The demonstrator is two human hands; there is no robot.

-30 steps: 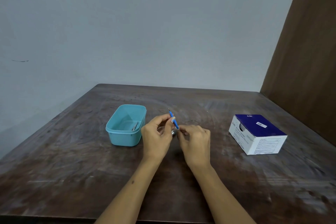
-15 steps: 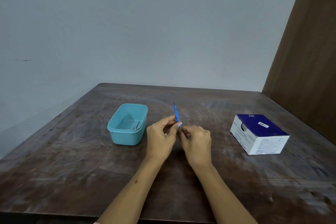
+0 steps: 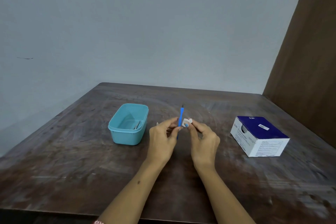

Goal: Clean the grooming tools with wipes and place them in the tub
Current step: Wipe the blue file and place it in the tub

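the worn dark-brown wooden table [image 3: 76,169] carries a blue-and-white cardboard swab box [image 3: 259,135] at the right and a light-blue plastic tub [image 3: 128,124] at the left, a metal tool [image 3: 137,125] lying inside it. between them, above the table, the left hand [image 3: 162,139] pinches a slim blue-handled grooming tool [image 3: 180,120] nearly upright, fingers curled. just beside it the right hand [image 3: 203,140] pinches a small white wipe [image 3: 187,122] in its fingertips.

Tub [image 3: 127,132] seen in light teal throughout. Tool [image 3: 180,116] handle bright blue, tip dark. Wipe [image 3: 187,121] white. Box [image 3: 260,137] topped in navy, sides white with fine print. Table [image 3: 72,169] dark brown, streaked with pale scuffing. Wall [image 3: 145,23] plain grey-blue.
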